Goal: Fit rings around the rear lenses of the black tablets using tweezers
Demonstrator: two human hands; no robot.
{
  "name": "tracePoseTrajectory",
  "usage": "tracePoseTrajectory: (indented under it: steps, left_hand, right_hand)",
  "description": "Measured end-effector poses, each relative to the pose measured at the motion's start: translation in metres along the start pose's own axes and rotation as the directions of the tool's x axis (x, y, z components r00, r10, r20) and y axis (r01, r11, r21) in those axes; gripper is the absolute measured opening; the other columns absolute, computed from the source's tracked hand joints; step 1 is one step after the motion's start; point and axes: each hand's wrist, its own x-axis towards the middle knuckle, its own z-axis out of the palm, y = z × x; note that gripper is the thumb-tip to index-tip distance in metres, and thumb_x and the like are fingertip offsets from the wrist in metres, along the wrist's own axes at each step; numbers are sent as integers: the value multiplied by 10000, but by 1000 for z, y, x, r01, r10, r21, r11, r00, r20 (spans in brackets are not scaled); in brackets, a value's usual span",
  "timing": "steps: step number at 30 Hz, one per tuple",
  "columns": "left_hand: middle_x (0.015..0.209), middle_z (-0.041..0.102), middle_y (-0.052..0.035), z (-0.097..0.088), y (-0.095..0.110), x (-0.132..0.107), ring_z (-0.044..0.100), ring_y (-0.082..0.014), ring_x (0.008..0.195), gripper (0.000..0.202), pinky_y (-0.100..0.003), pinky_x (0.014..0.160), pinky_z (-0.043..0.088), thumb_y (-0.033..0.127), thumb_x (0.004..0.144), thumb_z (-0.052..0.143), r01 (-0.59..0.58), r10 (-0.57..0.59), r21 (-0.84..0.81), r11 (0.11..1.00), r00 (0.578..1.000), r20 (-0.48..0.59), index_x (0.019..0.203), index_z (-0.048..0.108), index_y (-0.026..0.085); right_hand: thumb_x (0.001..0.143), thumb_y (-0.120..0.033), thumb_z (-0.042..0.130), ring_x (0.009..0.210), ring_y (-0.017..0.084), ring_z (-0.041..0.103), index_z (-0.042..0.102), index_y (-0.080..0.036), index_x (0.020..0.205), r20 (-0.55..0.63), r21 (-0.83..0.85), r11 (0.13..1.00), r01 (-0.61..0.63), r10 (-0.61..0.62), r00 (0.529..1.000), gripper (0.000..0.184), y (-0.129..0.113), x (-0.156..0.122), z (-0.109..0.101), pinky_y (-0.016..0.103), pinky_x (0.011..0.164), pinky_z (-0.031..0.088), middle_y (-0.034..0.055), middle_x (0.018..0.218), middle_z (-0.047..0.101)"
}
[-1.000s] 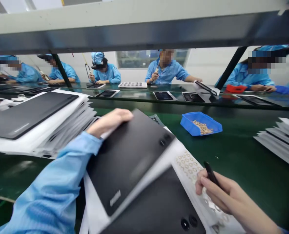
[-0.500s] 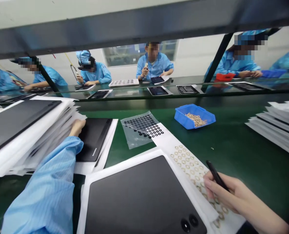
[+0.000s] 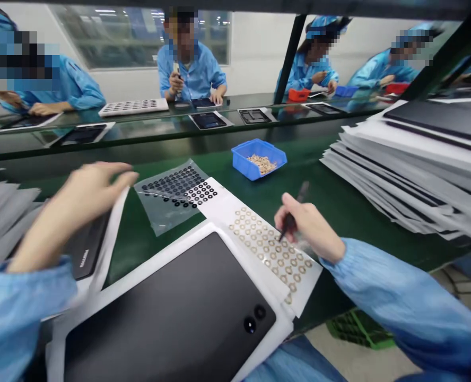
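Observation:
My right hand (image 3: pixel 309 225) is closed round a slim black pen-shaped tool (image 3: pixel 286 228), its tip over a sheet of ring-shaped stickers (image 3: pixel 277 260). I cannot make out whether it touches the sheet. My left hand (image 3: pixel 90 191), slightly blurred, is open with fingers stretched, above a dark tablet (image 3: pixel 88 249) on white paper at the left. Directly before me another dark tablet (image 3: pixel 167 313) lies on white foam paper, its two round camera lenses at the right corner. The sticker sheet's near edge lies beside this paper.
A clear bag with black rings (image 3: pixel 167 207) overlaps the sheet's far end. Behind stands a blue bin (image 3: pixel 255 159) of small tan pieces. Paper-interleaved tablet stacks rise at right (image 3: pixel 410 180) and left (image 3: pixel 5 212). Co-workers in blue sit across the bench; a green crate (image 3: pixel 358 329) stands below.
My view has swung right. My left hand has come away from the paper stack and lifted above the left tablet. My right hand with the black tool has moved farther up the sticker sheet.

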Motion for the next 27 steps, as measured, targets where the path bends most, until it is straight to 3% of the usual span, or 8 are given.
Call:
tracePoseTrajectory:
  steps: [1,3,4,6,8,10,20,27]
  left_hand:
    - [913,676,-85,12,33,3,611,-244,886,372,-403,820,469,355,928,390,-94,96,-38,995,993,67,982,631,77]
    - [1033,667,-81,43,91,5,581,-214,992,292,-358,933,433,302,920,447,-259,274,-113,959,950,152,1015,639,103]
    - [1046,668,-84,59,111,3,557,-218,1053,267,-355,989,398,288,906,485,-318,341,-145,937,923,176,1017,641,102]
    - [1156,628,-109,86,133,-2,509,-226,1145,291,-370,1041,361,276,921,472,-387,422,-189,903,883,208,1108,611,102]
    - [1218,594,-112,103,136,-8,491,-224,1169,332,-379,1036,374,297,957,407,-417,463,-221,882,855,234,1175,578,113]
    - [1241,577,-105,109,131,-14,480,-224,1175,371,-385,1024,388,324,981,346,-425,481,-244,872,838,259,1207,560,122]
    - [1278,548,-109,105,132,-16,437,-246,1206,406,-431,1035,361,348,989,309,-376,455,-278,884,830,324,1239,540,128]
    - [1246,568,-115,103,134,-17,458,-264,1185,395,-445,1025,357,337,989,312,-400,466,-250,882,821,330,1204,569,128]
  right_hand:
    - [792,-657,502,313,72,485,549,-127,534,15,14,1000,13,-14,1000,591,-1,11,4,172,337,384,9,389,518]
    - [788,-595,567,385,108,580,535,-142,634,40,66,996,60,-63,997,480,1,34,14,191,406,485,3,439,564]
    - [791,-557,591,448,127,628,520,-152,693,43,87,992,88,-92,995,423,4,45,19,215,467,535,-1,483,592]
    - [807,-495,605,539,150,677,481,-175,776,30,102,985,136,-140,990,344,12,62,28,258,550,583,-16,546,616]
    - [828,-456,590,553,161,687,460,-187,802,15,84,983,164,-165,986,301,22,73,33,273,547,590,-20,562,625]
    - [836,-425,583,535,168,685,461,-189,789,-10,48,982,183,-183,983,270,31,78,35,265,511,580,-8,562,638]
    - [813,-398,603,472,168,652,497,-199,724,-79,-103,961,258,-266,961,242,41,75,37,244,477,519,-1,533,640]
    - [810,-459,590,509,169,653,508,-195,748,-63,-12,957,289,-289,955,283,33,71,37,277,507,552,-2,577,633]
